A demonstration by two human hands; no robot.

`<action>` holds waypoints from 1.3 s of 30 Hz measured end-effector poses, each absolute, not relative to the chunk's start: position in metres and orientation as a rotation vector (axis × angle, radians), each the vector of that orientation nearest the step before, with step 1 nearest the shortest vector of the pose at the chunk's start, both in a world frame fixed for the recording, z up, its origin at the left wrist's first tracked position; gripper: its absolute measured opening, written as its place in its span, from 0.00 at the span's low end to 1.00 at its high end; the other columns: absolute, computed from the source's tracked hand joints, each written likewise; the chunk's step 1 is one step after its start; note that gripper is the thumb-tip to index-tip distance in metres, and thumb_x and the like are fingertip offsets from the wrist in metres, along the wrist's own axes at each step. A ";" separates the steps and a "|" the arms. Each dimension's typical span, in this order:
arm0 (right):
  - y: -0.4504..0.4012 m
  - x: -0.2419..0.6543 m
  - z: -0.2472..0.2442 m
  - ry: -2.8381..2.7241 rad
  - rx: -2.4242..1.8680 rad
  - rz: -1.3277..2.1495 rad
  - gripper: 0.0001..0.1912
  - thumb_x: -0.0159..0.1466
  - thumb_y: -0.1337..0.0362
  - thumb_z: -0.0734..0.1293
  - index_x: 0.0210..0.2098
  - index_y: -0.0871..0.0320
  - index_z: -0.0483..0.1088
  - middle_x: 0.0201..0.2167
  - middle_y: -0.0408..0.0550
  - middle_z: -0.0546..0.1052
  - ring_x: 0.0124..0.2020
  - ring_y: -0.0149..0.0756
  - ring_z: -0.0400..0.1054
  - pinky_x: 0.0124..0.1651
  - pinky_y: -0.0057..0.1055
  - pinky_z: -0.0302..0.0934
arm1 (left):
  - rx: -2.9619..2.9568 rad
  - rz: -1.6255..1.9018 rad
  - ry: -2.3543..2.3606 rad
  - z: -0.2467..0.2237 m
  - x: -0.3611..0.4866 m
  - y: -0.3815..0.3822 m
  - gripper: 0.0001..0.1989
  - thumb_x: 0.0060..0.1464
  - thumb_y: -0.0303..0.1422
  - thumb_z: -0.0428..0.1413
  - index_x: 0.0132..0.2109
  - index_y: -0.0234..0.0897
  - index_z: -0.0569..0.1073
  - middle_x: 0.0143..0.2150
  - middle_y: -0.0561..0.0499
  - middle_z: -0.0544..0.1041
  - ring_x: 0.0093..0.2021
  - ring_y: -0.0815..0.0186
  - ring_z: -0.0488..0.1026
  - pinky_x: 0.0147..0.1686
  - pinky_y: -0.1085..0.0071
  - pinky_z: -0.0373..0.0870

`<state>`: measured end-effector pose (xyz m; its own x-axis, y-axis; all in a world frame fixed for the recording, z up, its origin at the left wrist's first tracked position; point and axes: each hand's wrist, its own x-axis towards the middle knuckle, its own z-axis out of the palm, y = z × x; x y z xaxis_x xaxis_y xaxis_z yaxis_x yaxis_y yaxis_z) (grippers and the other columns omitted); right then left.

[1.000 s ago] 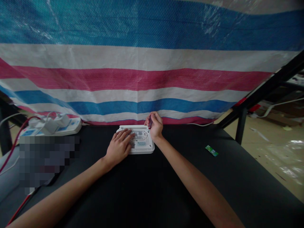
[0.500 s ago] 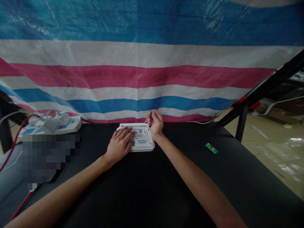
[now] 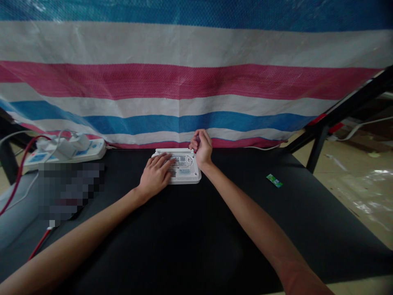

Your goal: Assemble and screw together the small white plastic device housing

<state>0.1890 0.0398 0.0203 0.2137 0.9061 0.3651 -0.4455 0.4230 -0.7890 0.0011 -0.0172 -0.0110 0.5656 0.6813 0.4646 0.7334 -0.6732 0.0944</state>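
Note:
A white router (image 3: pixel 194 177) lies on the black table with its labelled, vented underside facing up. My left hand (image 3: pixel 155 174) rests on its left part, fingers stretched out and flat, covering that side. My right hand (image 3: pixel 204 150) is at the router's far right corner, its fingers wrapped round a small screwdriver (image 3: pixel 195 151). Only a little of the tool's dark reddish handle shows. Its tip seems to meet the corner, but the contact is too small to make out.
On the left stand a white power strip (image 3: pixel 97 149) with plugs and a blurred-out dark object (image 3: pixel 69 190) with a red cable (image 3: pixel 39 245). A small green packet (image 3: pixel 274 180) lies to the right. Behind the table hangs a striped tarp (image 3: pixel 138 82).
The camera has tilted down, so the scene sits higher in view. My right hand has turned slightly at the corner. My left hand stays on the router.

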 end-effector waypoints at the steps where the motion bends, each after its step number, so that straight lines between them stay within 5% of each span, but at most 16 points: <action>1: 0.039 0.189 0.020 -0.926 -0.600 1.015 0.15 0.62 0.50 0.64 0.30 0.53 0.58 0.15 0.32 0.54 0.14 0.24 0.46 0.19 0.22 0.48 | -2.681 -0.722 -1.219 -0.011 0.001 -0.017 0.21 0.59 0.28 0.47 0.58 0.35 0.70 0.61 0.42 0.70 0.63 0.52 0.63 0.58 0.51 0.61; 39: 0.037 0.188 0.021 -0.920 -0.600 1.027 0.15 0.58 0.53 0.68 0.31 0.52 0.58 0.15 0.31 0.56 0.15 0.25 0.47 0.20 0.23 0.49 | -2.687 -0.721 -1.258 -0.009 0.003 -0.020 0.21 0.58 0.28 0.48 0.58 0.35 0.70 0.62 0.41 0.69 0.63 0.52 0.63 0.59 0.50 0.60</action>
